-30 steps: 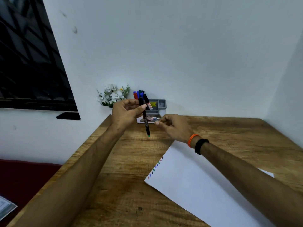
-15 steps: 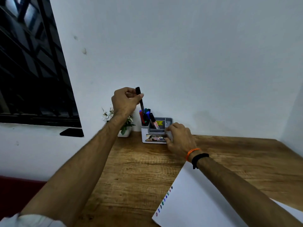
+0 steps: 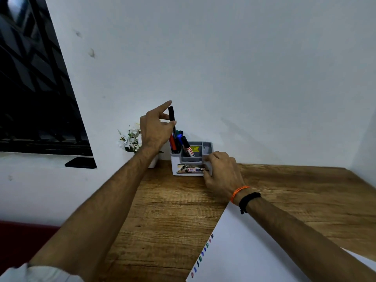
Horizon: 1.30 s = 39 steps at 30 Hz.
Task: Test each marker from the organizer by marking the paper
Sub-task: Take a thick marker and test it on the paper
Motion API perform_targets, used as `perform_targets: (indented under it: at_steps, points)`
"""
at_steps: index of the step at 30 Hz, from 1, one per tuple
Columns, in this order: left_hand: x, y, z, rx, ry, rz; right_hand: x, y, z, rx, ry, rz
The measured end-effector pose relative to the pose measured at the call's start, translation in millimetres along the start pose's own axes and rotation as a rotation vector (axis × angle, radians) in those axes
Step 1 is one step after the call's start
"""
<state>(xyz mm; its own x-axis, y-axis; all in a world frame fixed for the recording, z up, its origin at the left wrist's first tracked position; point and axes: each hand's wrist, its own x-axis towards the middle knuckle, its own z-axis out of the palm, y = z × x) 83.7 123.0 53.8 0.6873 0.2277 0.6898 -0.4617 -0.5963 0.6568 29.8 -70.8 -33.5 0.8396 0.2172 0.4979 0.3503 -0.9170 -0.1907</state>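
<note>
White wall behind, dark window (image 3: 30, 88) at left. Left hand (image 3: 155, 130) pinches a black marker (image 3: 172, 117) upright, its lower end among the markers in the organizer (image 3: 191, 163) directly below the grip. Right hand (image 3: 221, 174) grips the organizer's right side. Paper (image 3: 254, 251), with coloured marks along its edge, lies on the wooden table (image 3: 173, 220) nearer the person.

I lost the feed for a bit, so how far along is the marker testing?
Done: a row of coloured marks runs along the paper edge. In hand: the left hand pinches a black marker upright over the organizer, which the right hand steadies. Left: cannot tell which markers there remain untested.
</note>
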Motion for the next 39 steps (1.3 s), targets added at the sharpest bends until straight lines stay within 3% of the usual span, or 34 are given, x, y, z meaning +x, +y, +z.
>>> perform_targets:
  at_steps: [8, 13, 18, 23, 29, 34, 39]
  points:
    - [-4, -7, 5, 0.128, -0.055, 0.033, 2, 1, 1, 0.029, 0.024, 0.001]
    - [-17, -21, 10, 0.572, -0.162, 0.134, 3, 2, 1, 0.030, 0.020, -0.002]
    - [-17, -25, 0, 0.720, -0.226, 0.166, 3, 2, 0, 0.033, 0.018, 0.000]
    - [-13, -19, -3, 0.592, -0.195, 0.111, 14, 3, -4, 0.059, 0.058, 0.002]
    - [-11, -15, -1, 0.710, -0.301, 0.101, 18, 6, -2, 0.021, 0.022, 0.014]
    - [-10, -15, -4, 0.558, -0.293, 0.017, 17, 6, -2, 0.042, 0.017, 0.023]
    - [-19, -4, -4, 0.509, -0.220, 0.102, 17, 6, -1, 0.043, 0.007, 0.025]
